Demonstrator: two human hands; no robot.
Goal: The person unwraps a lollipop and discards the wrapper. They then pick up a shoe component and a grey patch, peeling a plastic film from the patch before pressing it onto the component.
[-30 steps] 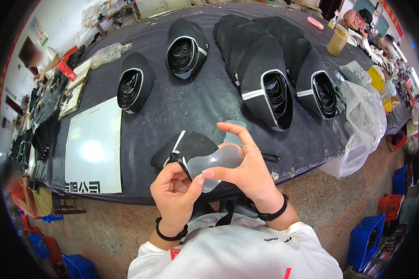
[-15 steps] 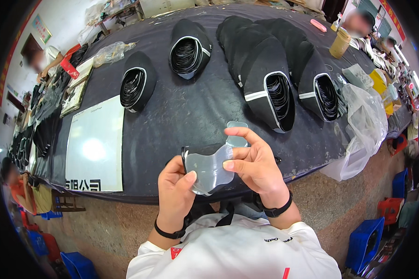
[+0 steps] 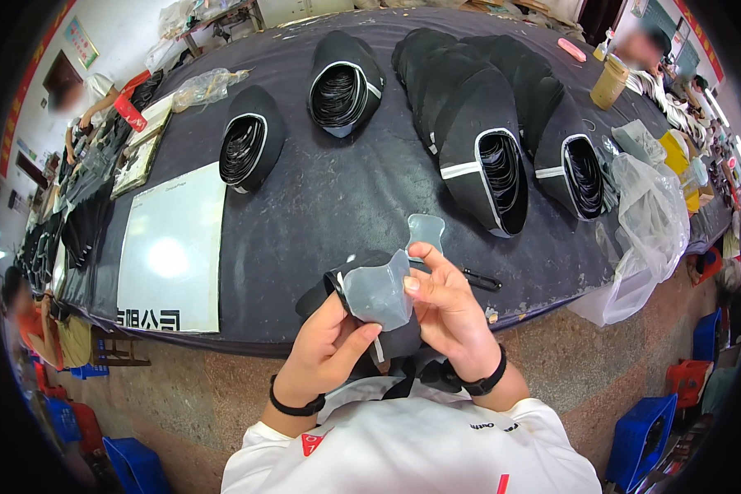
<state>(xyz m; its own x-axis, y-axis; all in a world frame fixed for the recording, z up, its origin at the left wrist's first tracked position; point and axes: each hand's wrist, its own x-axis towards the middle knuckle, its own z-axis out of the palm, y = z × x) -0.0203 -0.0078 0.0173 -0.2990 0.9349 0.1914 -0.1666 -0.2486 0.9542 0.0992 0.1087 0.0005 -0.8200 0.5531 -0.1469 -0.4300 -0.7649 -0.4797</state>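
A thin, clear, wavy-edged plastic sheet [image 3: 376, 294] is up between my two hands at the near table edge. My right hand [image 3: 457, 313] pinches its right edge between thumb and fingers. Closed on a black fabric shoe upper with light trim [image 3: 399, 340], my left hand [image 3: 325, 346] has its fingers partly hidden behind the material. The plastic covers part of the upper's opening; how far it sits inside, I cannot tell. A second clear plastic piece [image 3: 426, 232] lies just beyond my right fingertips. To the right of that hand rests a slim black pen-like tool [image 3: 482, 281].
Nested stacks of black uppers [image 3: 479, 177] stand across the dark covered table [image 3: 321, 193]. A white board [image 3: 171, 255] lies left. Clear plastic bags [image 3: 646, 230] hang over the right edge, near a tan jar [image 3: 609, 82]. People work at both sides; blue crates [image 3: 644, 432] stand on the floor.
My left hand has shifted right and lower, its thumb off the plastic sheet. The sheet has tilted, and more of the black upper shows beneath it. The pen-like tool has come into fuller view.
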